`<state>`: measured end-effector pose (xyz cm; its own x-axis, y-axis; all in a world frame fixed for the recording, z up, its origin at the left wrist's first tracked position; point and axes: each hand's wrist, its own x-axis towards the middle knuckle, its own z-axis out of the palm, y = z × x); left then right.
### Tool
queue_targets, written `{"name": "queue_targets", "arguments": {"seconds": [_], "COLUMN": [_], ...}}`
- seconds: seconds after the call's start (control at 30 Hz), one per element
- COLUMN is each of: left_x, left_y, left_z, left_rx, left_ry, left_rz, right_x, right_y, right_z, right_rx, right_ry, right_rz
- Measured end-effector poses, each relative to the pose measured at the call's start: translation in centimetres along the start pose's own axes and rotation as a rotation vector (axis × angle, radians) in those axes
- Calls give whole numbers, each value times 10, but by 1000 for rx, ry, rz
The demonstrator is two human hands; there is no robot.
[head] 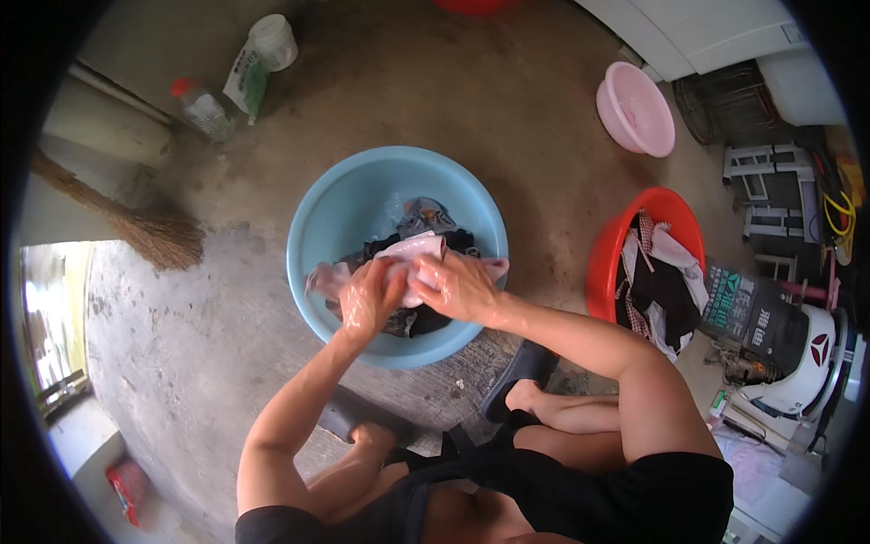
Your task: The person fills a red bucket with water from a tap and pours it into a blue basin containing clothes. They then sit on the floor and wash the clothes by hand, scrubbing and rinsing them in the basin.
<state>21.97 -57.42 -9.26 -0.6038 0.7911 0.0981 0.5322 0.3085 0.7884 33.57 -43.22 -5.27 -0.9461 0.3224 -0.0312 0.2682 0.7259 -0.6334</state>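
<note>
On the floor in front of me stands a round light-blue plastic basin (333, 183) with wet clothes in it. My left hand (367, 299) and my right hand (455, 285) meet over its middle, both wet and gripping one pale pink cloth garment (421, 248). Part of that garment is bunched between my fingers, and pale pink fabric also shows at either side of my hands. Beneath it lie dark clothes (425, 319), with a grey garment (425, 214) at the far side. My palms and some of the cloth are hidden by the backs of my hands.
To the right, a red basin (601, 272) holds black, white and checked clothes (663, 285). A pink basin (629, 126) stands farther back. A straw broom (156, 234), a plastic bottle (204, 112), a bag (246, 81) and a white tub (274, 42) are at the left.
</note>
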Motion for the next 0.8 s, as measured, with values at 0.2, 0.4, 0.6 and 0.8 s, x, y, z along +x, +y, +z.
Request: {"name": "queue_targets", "arguments": {"seconds": [0.2,0.4,0.6,0.8], "left_x": [-18,37,67,118], "left_y": [-27,-72,-105,-93], "left_z": [55,79,71,79], "left_rx": [652,760,437,267], "left_ry": [-172,-191,-96,-157], "left_rz": [76,-16,143,-166], "right_x": [-11,73,98,106], "right_y": [37,69,114,120], "right_z": [78,86,86,55], "right_rx": [-544,-421,-62,157], "right_ry": [-126,-462,-216,-171], "right_rz": [170,304,-102,365]}}
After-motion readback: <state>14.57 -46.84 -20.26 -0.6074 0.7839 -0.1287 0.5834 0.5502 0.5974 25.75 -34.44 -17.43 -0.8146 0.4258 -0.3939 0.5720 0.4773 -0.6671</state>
